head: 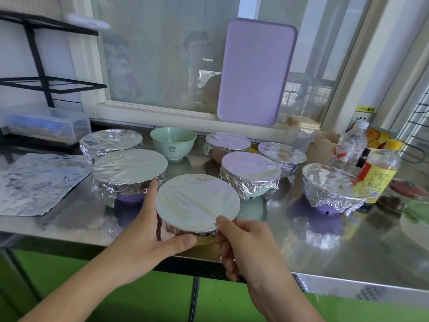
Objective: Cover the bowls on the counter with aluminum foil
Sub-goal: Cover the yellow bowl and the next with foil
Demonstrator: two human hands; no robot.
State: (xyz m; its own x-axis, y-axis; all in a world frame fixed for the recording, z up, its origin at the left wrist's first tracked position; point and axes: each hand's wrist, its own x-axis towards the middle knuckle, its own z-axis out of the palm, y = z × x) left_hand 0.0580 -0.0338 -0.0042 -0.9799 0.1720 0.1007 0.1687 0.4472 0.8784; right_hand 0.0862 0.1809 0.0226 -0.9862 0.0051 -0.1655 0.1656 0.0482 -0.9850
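Left hand [148, 231] and right hand [241, 242] clamp round foil-covered bowl [198, 203] over steel tabletop [348, 252] edge, likely crimping rim; green uncovered bowl [173, 142] awaits flat foil sheet [34, 182].

This is a home kitchen. A stainless-steel surface [348, 247] runs beneath a window [167, 54], with a lilac cutting board [256, 70] leaning upright against the glass. Along the back edge stand household bowls, several capped with foil [130, 162] and one green bowl [173, 142] uncovered. At the right edge cluster a water bottle [350, 145] and a yellow-capped condiment bottle [380, 173]. A black wire rack [39, 82] stands at the left back corner, over a clear plastic box [46, 124].
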